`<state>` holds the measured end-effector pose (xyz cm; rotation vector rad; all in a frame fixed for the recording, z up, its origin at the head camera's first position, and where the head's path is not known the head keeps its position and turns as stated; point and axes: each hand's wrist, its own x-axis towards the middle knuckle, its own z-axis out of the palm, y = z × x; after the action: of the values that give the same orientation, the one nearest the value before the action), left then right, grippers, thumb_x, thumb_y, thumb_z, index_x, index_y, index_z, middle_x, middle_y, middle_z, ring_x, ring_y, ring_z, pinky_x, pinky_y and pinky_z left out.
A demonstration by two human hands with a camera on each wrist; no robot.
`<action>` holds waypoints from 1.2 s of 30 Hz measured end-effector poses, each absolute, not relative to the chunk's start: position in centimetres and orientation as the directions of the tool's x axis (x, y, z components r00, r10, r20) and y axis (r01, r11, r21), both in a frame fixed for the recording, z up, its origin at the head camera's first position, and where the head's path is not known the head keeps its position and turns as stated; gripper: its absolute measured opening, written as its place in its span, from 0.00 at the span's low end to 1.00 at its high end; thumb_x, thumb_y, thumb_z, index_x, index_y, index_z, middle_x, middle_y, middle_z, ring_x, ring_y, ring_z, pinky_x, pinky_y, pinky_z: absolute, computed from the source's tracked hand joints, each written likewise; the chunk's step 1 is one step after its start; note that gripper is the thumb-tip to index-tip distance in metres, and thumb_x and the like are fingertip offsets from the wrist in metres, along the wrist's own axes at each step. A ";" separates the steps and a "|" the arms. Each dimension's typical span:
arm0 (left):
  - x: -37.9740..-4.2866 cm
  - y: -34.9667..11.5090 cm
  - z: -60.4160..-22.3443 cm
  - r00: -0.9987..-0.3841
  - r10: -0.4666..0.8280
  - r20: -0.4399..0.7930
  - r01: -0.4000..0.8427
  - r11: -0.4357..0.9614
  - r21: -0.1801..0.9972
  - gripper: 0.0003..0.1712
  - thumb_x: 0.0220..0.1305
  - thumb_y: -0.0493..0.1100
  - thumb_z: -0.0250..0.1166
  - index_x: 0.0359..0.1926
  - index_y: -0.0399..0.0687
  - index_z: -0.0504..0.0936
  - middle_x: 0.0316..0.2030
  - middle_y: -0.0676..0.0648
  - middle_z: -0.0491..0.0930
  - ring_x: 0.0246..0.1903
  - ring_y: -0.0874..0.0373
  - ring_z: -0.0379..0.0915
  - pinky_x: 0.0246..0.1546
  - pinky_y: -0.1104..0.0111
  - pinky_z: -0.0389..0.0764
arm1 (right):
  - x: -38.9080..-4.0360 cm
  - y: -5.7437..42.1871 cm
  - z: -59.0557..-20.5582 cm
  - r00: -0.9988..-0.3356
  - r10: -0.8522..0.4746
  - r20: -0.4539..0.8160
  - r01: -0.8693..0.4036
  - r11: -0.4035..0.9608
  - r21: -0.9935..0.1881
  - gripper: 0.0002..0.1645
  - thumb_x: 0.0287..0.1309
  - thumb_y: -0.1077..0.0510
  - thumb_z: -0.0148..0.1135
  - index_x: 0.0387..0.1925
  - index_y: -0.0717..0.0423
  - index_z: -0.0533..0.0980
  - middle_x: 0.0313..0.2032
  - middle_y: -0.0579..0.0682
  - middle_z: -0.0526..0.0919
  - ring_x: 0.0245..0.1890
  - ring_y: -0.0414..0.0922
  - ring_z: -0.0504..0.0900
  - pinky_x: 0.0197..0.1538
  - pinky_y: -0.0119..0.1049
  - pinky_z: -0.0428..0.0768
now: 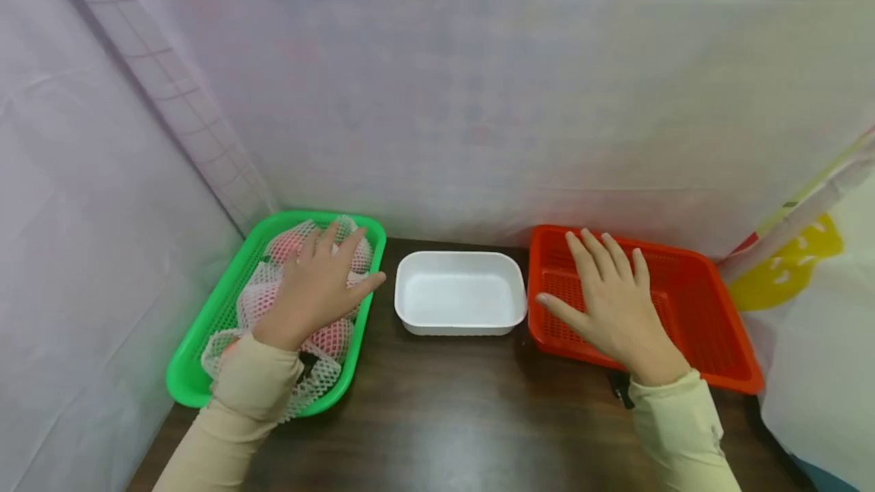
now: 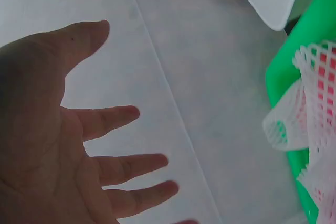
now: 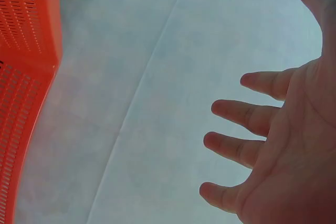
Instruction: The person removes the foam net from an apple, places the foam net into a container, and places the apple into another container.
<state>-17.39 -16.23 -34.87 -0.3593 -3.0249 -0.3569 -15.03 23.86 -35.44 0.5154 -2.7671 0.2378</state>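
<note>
My left hand [image 1: 313, 294] is held palm down above a green basket [image 1: 205, 325], its fingers spread and holding nothing. Inside that basket lie several reddish round things in white foam nets [image 1: 258, 298], partly hidden by the hand and sleeve; the left wrist view also shows the white netting [image 2: 320, 82] close up. Over a red basket [image 1: 711, 317] on the right hovers my right hand [image 1: 618, 313], fingers spread apart, nothing in its grasp. Between the two baskets sits a shallow white tray [image 1: 459, 291]. Neither hand visibly touches a basket.
All three containers stand on a dark brown table [image 1: 451, 408]. Pale cloth [image 1: 478, 97] hangs behind them and down the left side. At the far right, white cloth with a yellow print [image 1: 786, 264] hangs near the red basket. A small black object [image 1: 620, 388] lies beside the right sleeve.
</note>
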 end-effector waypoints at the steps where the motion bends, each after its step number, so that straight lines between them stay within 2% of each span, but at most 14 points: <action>1: -17.5 -16.5 -34.9 -0.966 0.229 0.117 0.251 0.940 0.233 0.47 0.68 0.68 0.56 0.77 0.47 0.57 0.73 0.30 0.52 0.70 0.26 0.47 0.60 0.29 0.55 | -15.0 23.9 -35.5 -0.883 -0.324 0.338 -0.380 0.919 -0.110 0.57 0.60 0.30 0.60 0.78 0.56 0.50 0.74 0.63 0.56 0.71 0.66 0.51 0.69 0.70 0.38; 6: -19.0 -18.5 -35.3 -0.949 0.276 0.151 0.310 0.906 0.289 0.41 0.68 0.58 0.62 0.72 0.38 0.65 0.68 0.26 0.61 0.66 0.28 0.55 0.62 0.35 0.60 | -15.1 24.0 -35.6 -0.879 -0.330 0.344 -0.396 0.907 -0.141 0.55 0.62 0.31 0.58 0.78 0.55 0.51 0.73 0.63 0.56 0.71 0.65 0.51 0.69 0.69 0.39; 13: -21.5 -20.9 -36.8 -0.938 0.344 0.048 0.340 0.883 0.324 0.37 0.66 0.52 0.66 0.69 0.37 0.69 0.65 0.26 0.64 0.65 0.30 0.59 0.61 0.38 0.63 | -15.4 23.9 -36.2 -0.874 -0.345 0.342 -0.415 0.896 -0.158 0.53 0.63 0.32 0.58 0.77 0.55 0.53 0.72 0.64 0.59 0.70 0.66 0.54 0.68 0.71 0.42; 20: -22.2 -22.3 -38.2 -0.937 0.335 -0.097 0.280 0.889 0.363 0.39 0.66 0.50 0.67 0.71 0.36 0.67 0.67 0.28 0.64 0.66 0.30 0.58 0.62 0.38 0.63 | -15.0 24.3 -36.8 -0.875 -0.342 0.344 -0.420 0.888 -0.185 0.51 0.62 0.32 0.60 0.75 0.55 0.57 0.70 0.63 0.61 0.69 0.65 0.55 0.67 0.71 0.44; 25: -22.0 -23.6 -38.2 -0.926 0.327 -0.189 0.249 0.905 0.345 0.40 0.64 0.49 0.68 0.70 0.31 0.66 0.65 0.28 0.67 0.66 0.28 0.56 0.63 0.38 0.62 | -14.7 24.7 -37.2 -0.874 -0.337 0.349 -0.423 0.881 -0.210 0.50 0.61 0.32 0.61 0.74 0.56 0.59 0.70 0.63 0.62 0.69 0.65 0.56 0.66 0.72 0.45; 30: -21.6 -24.7 -37.9 -0.900 0.351 -0.259 0.244 0.897 0.368 0.41 0.65 0.48 0.66 0.70 0.28 0.63 0.65 0.26 0.66 0.66 0.27 0.57 0.63 0.39 0.62 | -14.3 24.9 -37.9 -0.879 -0.340 0.335 -0.427 0.874 -0.234 0.49 0.61 0.33 0.62 0.74 0.54 0.59 0.70 0.63 0.62 0.69 0.65 0.56 0.66 0.72 0.47; 33: -21.4 -25.5 -37.9 -0.877 0.376 -0.300 0.237 0.880 0.412 0.44 0.65 0.48 0.68 0.72 0.28 0.59 0.67 0.26 0.63 0.66 0.28 0.57 0.63 0.39 0.62 | -14.0 24.9 -38.2 -0.885 -0.342 0.316 -0.424 0.873 -0.240 0.49 0.61 0.33 0.61 0.74 0.54 0.60 0.70 0.63 0.63 0.69 0.65 0.56 0.65 0.72 0.48; 36: -21.3 -26.1 -38.3 -0.858 0.388 -0.336 0.212 0.864 0.457 0.53 0.63 0.52 0.71 0.76 0.32 0.52 0.70 0.28 0.58 0.69 0.30 0.53 0.64 0.39 0.61 | -13.7 25.0 -38.4 -0.887 -0.340 0.313 -0.421 0.875 -0.240 0.49 0.62 0.33 0.61 0.74 0.54 0.61 0.69 0.64 0.63 0.69 0.65 0.57 0.65 0.72 0.49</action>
<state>-21.35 -26.12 -38.33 -0.5828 -3.4417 -0.7557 -13.72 25.00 -38.36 0.5756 -2.7843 0.4429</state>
